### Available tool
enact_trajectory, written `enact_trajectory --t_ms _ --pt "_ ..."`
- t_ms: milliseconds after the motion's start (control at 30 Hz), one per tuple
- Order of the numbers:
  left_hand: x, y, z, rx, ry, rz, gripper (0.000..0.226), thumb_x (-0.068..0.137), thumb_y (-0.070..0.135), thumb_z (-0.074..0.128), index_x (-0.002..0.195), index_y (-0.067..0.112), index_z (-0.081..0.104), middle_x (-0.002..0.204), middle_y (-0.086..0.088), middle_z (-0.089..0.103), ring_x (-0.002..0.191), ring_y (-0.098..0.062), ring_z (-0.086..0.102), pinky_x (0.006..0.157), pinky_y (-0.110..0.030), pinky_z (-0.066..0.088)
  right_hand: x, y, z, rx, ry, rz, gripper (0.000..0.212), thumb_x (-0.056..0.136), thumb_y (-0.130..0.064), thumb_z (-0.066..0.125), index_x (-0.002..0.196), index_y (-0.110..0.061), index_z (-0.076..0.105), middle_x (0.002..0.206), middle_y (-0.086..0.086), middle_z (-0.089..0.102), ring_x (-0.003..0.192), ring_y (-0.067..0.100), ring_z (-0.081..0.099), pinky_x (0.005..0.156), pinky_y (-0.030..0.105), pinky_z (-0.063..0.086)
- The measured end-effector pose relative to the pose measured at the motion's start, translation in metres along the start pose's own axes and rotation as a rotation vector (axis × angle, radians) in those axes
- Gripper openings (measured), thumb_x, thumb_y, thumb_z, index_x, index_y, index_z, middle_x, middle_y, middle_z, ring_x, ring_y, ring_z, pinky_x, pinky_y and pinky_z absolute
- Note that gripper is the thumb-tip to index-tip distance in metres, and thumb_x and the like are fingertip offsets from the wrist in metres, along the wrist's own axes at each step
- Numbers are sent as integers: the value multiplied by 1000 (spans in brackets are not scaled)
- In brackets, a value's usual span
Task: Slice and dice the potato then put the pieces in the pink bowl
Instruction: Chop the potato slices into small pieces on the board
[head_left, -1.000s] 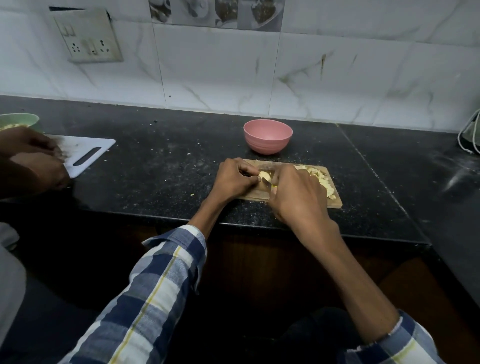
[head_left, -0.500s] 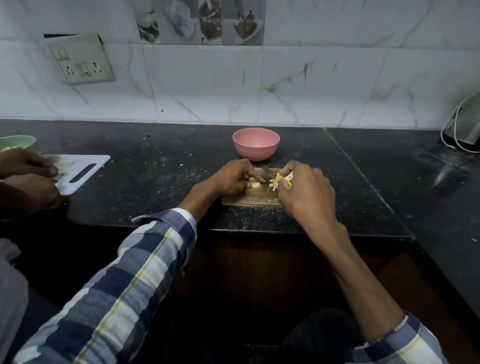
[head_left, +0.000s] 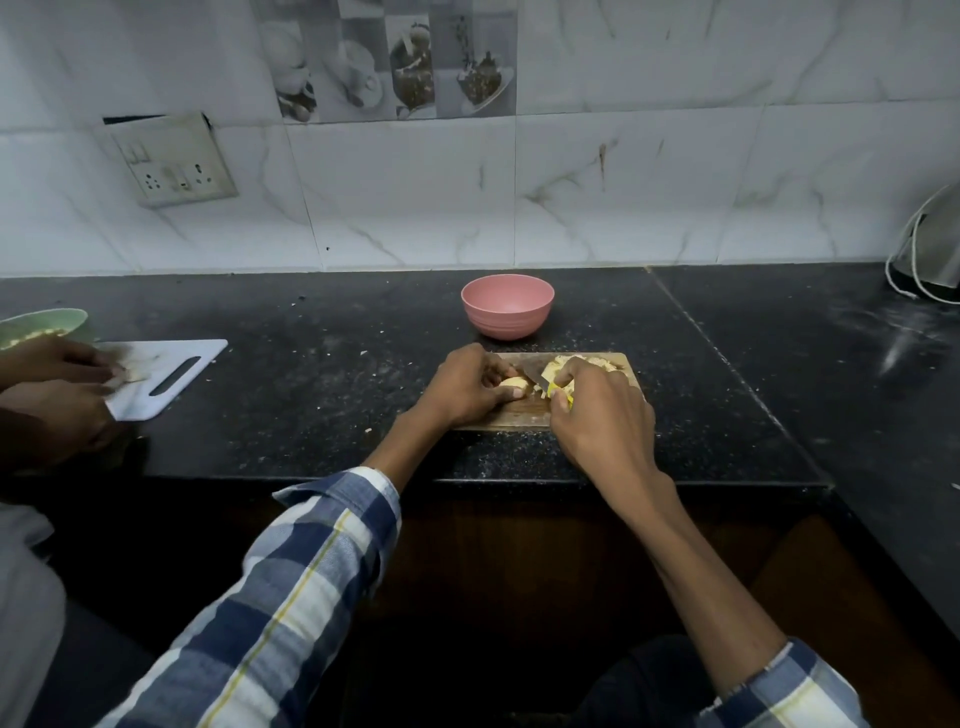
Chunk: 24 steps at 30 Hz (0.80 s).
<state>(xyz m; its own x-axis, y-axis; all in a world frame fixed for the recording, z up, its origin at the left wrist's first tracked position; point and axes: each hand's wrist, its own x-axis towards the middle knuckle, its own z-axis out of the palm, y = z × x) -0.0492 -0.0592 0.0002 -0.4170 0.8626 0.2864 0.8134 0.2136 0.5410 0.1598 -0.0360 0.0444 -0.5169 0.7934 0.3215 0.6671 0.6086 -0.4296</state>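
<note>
On wooden board (head_left: 511, 413): left hand (head_left: 467, 387) grips pale peeled potato (head_left: 513, 383); right hand (head_left: 597, 410) grips knife (head_left: 535, 375).

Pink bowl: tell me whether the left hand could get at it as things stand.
Probably yes. The pink bowl stands just beyond the left hand with bare counter between, but that hand must first release the potato piece.

A black speckled counter (head_left: 322, 384) is seen, dusted with pale crumbs. On it are set a pink bowl (head_left: 507, 305), a wooden cutting board (head_left: 519, 413) just before it, a white cutting board (head_left: 171, 376), a green bowl (head_left: 44, 327) and a steel kettle (head_left: 935, 254).
</note>
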Motion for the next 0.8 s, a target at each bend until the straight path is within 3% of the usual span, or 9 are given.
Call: enact_trajectory --t_ms 67,167,433,567,733,800 --pt "-5 -1 -4 -8 -4 29 26 84 32 86 108 22 81 99 2 70 73 0 60 68 -13 43 1 1 2 -12 -3 -5 21 101 -25 58 121 -24 63 109 7 68 103 30 63 73 36 38" --pt "-10 -1 -2 -30 36 39 26 86 27 85 111 20 81 98 3 62 75 0 58 71 -17 44 2 0 4 -24 -5 -14 22 101 -25 58 123 -24 63 110 7 68 104 30 63 74 37 37" --pt "-10 2 7 -72 124 -24 15 82 34 85 94 26 82 90 12 59 78 -2 58 74 -27 47 6 -8 4 -87 -17 -54 22 101 -25 58 122 -22 63 112 8 67 107 32 61 75 38 36" --pt "-11 5 11 -107 158 -63 17 77 34 85 74 34 69 89 7 64 83 -12 62 78 -35 53 10 -15 5 -127 -54 -47 24 101 -23 58 124 -20 63 118 11 65 111 34 60 82 41 41" --pt "-13 8 10 -117 171 -82 24 78 30 84 68 37 63 90 4 65 86 -17 63 81 -39 54 13 -26 -1 -126 -91 -47 19 95 -17 63 114 -18 65 115 11 67 108 35 61 78 39 40" --pt "-13 9 9 -108 168 -77 11 78 29 84 75 32 74 86 10 60 86 -15 62 81 -36 53 11 -29 -9 -150 -119 -37 21 93 -15 66 114 -17 65 116 11 67 109 35 61 79 39 41"
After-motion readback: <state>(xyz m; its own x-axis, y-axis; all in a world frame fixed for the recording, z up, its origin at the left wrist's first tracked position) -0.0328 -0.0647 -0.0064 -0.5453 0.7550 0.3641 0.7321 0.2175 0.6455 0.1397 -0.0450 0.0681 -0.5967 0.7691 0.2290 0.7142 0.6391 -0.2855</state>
